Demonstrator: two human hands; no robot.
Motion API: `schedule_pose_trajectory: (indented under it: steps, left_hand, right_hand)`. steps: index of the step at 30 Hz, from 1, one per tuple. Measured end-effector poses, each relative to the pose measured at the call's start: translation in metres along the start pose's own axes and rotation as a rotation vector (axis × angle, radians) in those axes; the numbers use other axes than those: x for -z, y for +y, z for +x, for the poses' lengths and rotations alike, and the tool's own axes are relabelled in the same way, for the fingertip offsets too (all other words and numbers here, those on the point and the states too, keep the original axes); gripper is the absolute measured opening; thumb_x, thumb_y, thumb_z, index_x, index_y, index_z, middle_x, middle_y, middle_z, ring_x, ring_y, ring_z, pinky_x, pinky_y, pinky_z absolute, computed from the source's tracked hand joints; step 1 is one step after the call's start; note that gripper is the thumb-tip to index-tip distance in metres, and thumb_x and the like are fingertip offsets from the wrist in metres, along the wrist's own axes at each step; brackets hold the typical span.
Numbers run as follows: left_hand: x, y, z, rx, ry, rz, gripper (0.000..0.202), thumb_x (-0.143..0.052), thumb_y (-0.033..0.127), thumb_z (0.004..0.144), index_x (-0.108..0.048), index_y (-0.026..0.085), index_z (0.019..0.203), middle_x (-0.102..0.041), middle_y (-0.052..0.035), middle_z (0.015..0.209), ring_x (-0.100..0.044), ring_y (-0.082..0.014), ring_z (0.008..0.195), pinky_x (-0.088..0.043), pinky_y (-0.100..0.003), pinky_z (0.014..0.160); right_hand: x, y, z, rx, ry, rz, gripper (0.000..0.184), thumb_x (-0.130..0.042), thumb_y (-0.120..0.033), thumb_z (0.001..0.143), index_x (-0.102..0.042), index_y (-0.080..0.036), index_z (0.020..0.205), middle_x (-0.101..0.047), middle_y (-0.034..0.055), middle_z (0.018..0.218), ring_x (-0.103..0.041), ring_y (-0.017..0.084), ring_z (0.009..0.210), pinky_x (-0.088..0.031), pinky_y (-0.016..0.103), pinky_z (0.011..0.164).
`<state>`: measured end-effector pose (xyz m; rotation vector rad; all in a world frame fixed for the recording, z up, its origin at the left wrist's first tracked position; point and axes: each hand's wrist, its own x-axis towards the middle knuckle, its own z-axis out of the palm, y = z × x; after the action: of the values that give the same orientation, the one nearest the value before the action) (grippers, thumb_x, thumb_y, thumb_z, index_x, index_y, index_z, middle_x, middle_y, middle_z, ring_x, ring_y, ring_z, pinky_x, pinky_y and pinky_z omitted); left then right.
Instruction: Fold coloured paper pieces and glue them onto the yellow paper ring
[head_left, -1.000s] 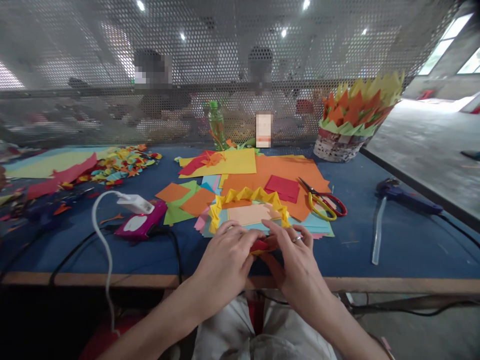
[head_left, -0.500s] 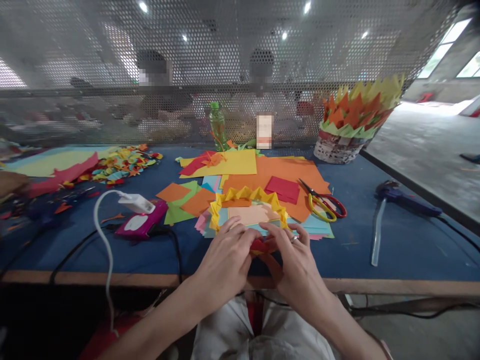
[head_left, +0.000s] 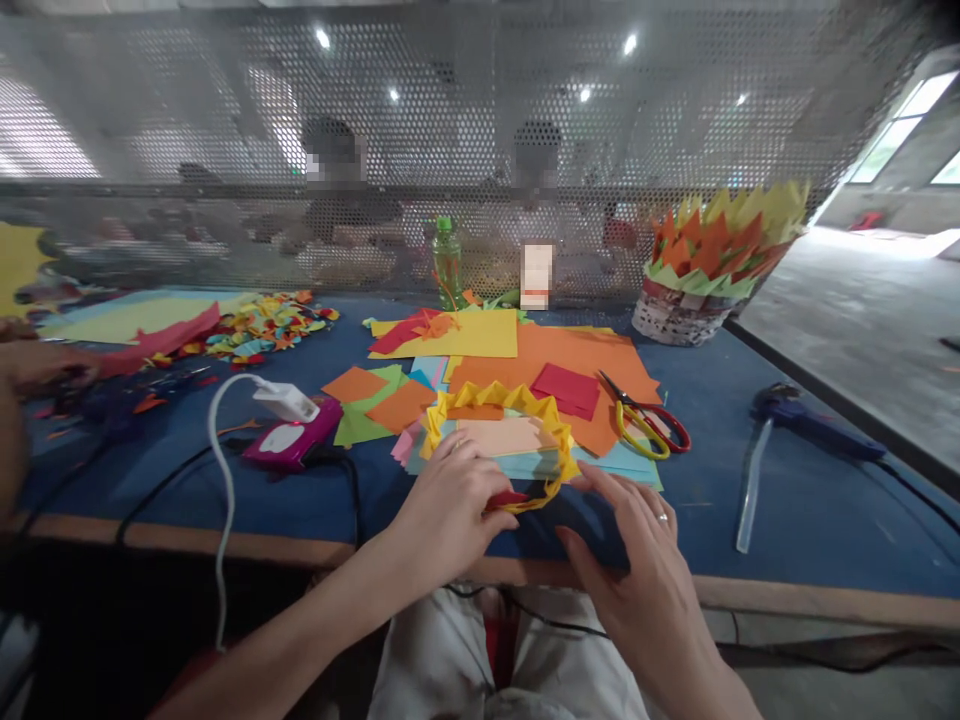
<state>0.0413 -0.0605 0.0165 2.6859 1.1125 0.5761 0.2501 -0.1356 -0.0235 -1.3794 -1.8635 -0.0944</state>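
Observation:
A ring of folded yellow paper (head_left: pixel 501 401) lies on coloured sheets at the near middle of the blue table (head_left: pixel 795 500). My left hand (head_left: pixel 448 505) pinches the ring's near edge, where a red folded piece (head_left: pixel 507 497) sits against the yellow. My right hand (head_left: pixel 637 545) hovers just right of it, fingers apart, holding nothing, with a ring on one finger. A peach sheet (head_left: pixel 504 435) shows inside the ring.
Red-and-yellow scissors (head_left: pixel 646 420) lie right of the ring, a blue glue gun (head_left: pixel 806 420) further right. A pink device (head_left: pixel 291 440) with a white plug and cables sits left. A paper-decorated basket (head_left: pixel 694 285) and green bottle (head_left: pixel 448 262) stand by the mesh screen. Another person's hand (head_left: pixel 37 365) is at far left.
My right hand has let go of the red piece and drawn back to the right with fingers spread. My left hand still holds the ring's near edge. The view shifted slightly.

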Motion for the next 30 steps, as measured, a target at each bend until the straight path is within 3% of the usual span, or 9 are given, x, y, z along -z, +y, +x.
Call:
schedule_pose_trajectory:
  steps: [5, 10, 15, 17, 20, 23, 27, 30]
  left_hand:
    - [0.005, 0.003, 0.007, 0.012, 0.057, 0.025, 0.017, -0.085, 0.019, 0.071, -0.068, 0.02, 0.068, -0.071, -0.001, 0.075, -0.063, -0.0224, 0.087, -0.038, -0.047, 0.101]
    - [0.046, 0.003, 0.022, -0.01, 0.198, 0.049, 0.013, -0.082, 0.023, 0.076, -0.07, 0.021, 0.072, -0.073, 0.0001, 0.084, -0.064, -0.0193, 0.088, -0.036, -0.044, 0.104]
    - [0.091, -0.007, 0.074, 0.034, 0.371, 0.125, 0.013, -0.084, 0.024, 0.073, -0.072, 0.019, 0.075, -0.073, -0.003, 0.088, -0.064, -0.0219, 0.092, -0.036, -0.048, 0.105]
    - [0.097, -0.021, 0.106, 0.044, 0.329, 0.143, 0.011, -0.081, 0.026, 0.077, -0.073, 0.018, 0.078, -0.072, -0.0044, 0.09, -0.063, -0.024, 0.099, -0.037, -0.048, 0.105]
    - [0.089, -0.051, 0.154, 0.067, 0.217, 0.129, 0.019, -0.079, 0.031, 0.079, -0.071, 0.014, 0.084, -0.07, -0.0058, 0.094, -0.064, -0.0236, 0.099, -0.047, -0.044, 0.098]
    - [0.064, -0.085, 0.188, 0.107, 0.072, 0.091, 0.032, -0.063, 0.037, 0.094, -0.062, 0.015, 0.117, -0.065, -0.0077, 0.117, -0.065, -0.0227, 0.102, -0.056, -0.043, 0.087]
    - [0.027, -0.12, 0.207, 0.156, -0.077, 0.028, 0.036, -0.062, 0.036, 0.095, -0.059, 0.016, 0.124, -0.061, -0.0097, 0.124, -0.064, -0.0232, 0.105, -0.056, -0.044, 0.088]
    - [0.01, -0.138, 0.209, 0.176, -0.145, -0.021, 0.036, -0.062, 0.037, 0.095, -0.059, 0.017, 0.124, -0.061, -0.0095, 0.125, -0.064, -0.0235, 0.106, -0.056, -0.044, 0.088]
  right_hand:
    - [0.009, 0.017, -0.006, 0.011, 0.051, 0.005, 0.043, -0.055, -0.024, 0.096, -0.045, -0.023, 0.139, -0.067, 0.0071, 0.118, -0.057, 0.025, 0.113, -0.041, 0.042, 0.097]
    - [0.015, 0.034, -0.012, 0.018, 0.076, 0.025, 0.044, -0.055, -0.026, 0.096, -0.046, -0.022, 0.139, -0.067, 0.0071, 0.114, -0.058, 0.024, 0.11, -0.043, 0.04, 0.093]
    - [0.017, 0.048, -0.017, 0.033, 0.07, 0.015, 0.042, -0.055, -0.027, 0.096, -0.048, -0.021, 0.137, -0.068, 0.0083, 0.115, -0.059, 0.025, 0.112, -0.046, 0.04, 0.091]
    - [0.014, 0.053, -0.018, 0.068, 0.073, -0.005, 0.04, -0.057, -0.027, 0.095, -0.05, -0.022, 0.134, -0.069, 0.008, 0.115, -0.06, 0.025, 0.11, -0.047, 0.04, 0.089]
    - [0.009, 0.06, -0.019, 0.132, 0.088, -0.051, 0.038, -0.059, -0.026, 0.094, -0.053, -0.021, 0.131, -0.07, 0.0075, 0.114, -0.062, 0.025, 0.108, -0.047, 0.039, 0.089]
    - [0.002, 0.067, -0.019, 0.207, 0.117, -0.113, 0.039, -0.059, -0.028, 0.092, -0.056, -0.019, 0.13, -0.072, 0.0073, 0.112, -0.063, 0.025, 0.105, -0.045, 0.038, 0.089]
    - [-0.003, 0.072, -0.02, 0.284, 0.167, -0.202, 0.038, -0.062, -0.03, 0.09, -0.059, -0.017, 0.126, -0.075, 0.0064, 0.108, -0.066, 0.025, 0.099, -0.044, 0.038, 0.088]
    - [-0.005, 0.073, -0.019, 0.322, 0.198, -0.255, 0.038, -0.063, -0.03, 0.089, -0.061, -0.017, 0.125, -0.076, 0.0058, 0.103, -0.068, 0.024, 0.095, -0.043, 0.038, 0.086]
